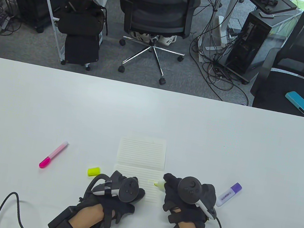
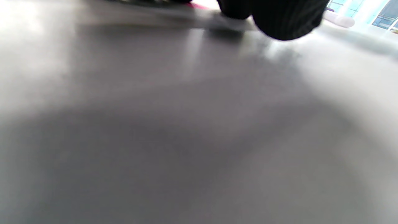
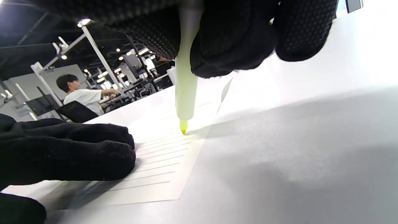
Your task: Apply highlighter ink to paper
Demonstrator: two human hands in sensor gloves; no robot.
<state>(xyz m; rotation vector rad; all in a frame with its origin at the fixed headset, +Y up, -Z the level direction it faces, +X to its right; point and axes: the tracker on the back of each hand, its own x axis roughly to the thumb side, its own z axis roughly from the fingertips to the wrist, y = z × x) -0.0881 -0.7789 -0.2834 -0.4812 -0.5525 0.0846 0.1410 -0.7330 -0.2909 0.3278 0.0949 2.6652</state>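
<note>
Only the right wrist view shows the contact: the right hand [image 3: 224, 34] pinches the yellow highlighter [image 3: 185, 87] between its fingers [image 3: 233, 46], barrel upright, its tip touching the lined paper [image 3: 161, 161] just below them. There the left hand [image 3: 62, 149] lies flat on the paper, fingers pressed together, beside the tip. The table view adds the yellow cap [image 1: 94, 171] left of the left hand's fingers, a pink highlighter [image 1: 53, 154] farther left, and a purple highlighter [image 1: 228, 194] just right of the right hand. The left wrist view is blurred, showing only dark fingertips [image 2: 286, 18] over the table [image 2: 199, 140].
</note>
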